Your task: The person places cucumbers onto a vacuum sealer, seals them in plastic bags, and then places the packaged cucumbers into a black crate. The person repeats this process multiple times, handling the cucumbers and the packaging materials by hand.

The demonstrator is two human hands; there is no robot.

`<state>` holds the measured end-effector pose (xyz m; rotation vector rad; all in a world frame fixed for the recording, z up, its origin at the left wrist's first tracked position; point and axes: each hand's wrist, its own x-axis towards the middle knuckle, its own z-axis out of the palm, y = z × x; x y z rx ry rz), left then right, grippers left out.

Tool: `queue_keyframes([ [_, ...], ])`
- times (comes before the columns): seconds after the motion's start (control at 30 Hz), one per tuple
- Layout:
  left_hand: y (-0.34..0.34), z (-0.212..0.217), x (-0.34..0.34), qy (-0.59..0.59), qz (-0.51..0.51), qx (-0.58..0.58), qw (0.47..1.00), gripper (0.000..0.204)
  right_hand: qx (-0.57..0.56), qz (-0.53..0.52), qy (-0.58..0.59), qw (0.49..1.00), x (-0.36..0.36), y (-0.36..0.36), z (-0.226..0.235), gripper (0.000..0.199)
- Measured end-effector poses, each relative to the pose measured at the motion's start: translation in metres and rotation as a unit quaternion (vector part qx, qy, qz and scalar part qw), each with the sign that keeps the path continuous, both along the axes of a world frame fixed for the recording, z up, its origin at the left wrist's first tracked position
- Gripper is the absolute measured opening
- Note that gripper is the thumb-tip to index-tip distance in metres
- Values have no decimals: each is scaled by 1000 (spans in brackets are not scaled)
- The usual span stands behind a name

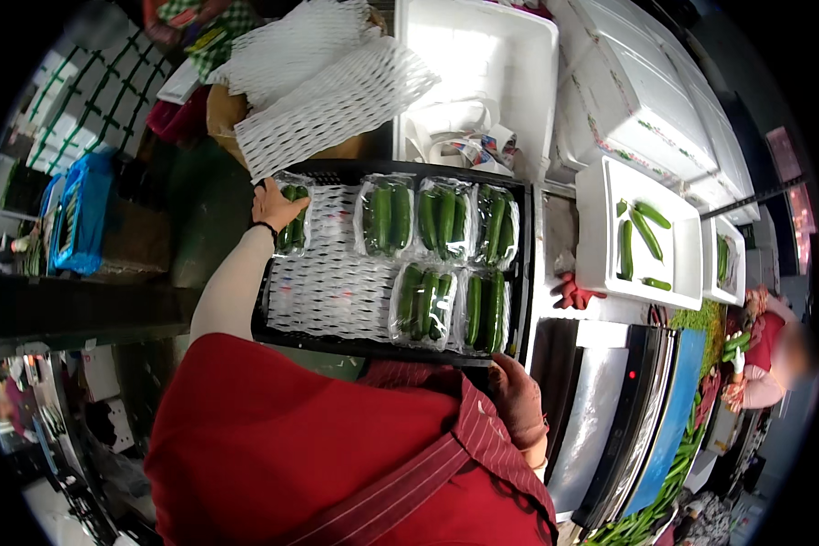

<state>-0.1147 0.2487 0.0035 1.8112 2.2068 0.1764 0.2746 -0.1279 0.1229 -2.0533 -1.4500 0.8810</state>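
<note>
A black crate (530, 264), lined with white foam netting (332, 291), stands in front of me. Clear-wrapped packs of cucumbers lie in it, among them a top-row pack (387, 217) and a lower-row pack (423, 308). My left hand (278, 207) grips another wrapped cucumber pack (293, 223) at the crate's far left corner, fingers over its left side. At the near right corner, my gloved right hand (516, 400) is curled against the crate's rim; its fingers are partly hidden.
Foam net sheets (337, 100) lie on a cardboard box beyond the crate. Beside them stands a large white foam box (541, 91). To the right are a foam box (591, 246) with loose cucumbers, a red glove (573, 291) and a wrapping machine (601, 409). A co-worker (764, 355) is at far right.
</note>
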Motion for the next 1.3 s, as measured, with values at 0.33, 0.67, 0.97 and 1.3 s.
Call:
queue_keyframes([
  [0.33, -15, -23, 28, 292, -243, 84, 921, 94, 34, -94, -21, 995, 2, -20, -13, 32],
  [0.67, -23, -58, 86, 284, -283, 31, 915, 73, 244, -491, -349, 760, 29, -198, -13, 20],
  [0.97, 1, -23, 156, 108, -379, 17, 919, 60, -207, -785, -411, 415, -67, -599, -189, 37],
  [1.3, -420, 168, 479, -478, -683, -92, 545, 24, -131, -724, -404, 543, -20, -532, -120, 23],
])
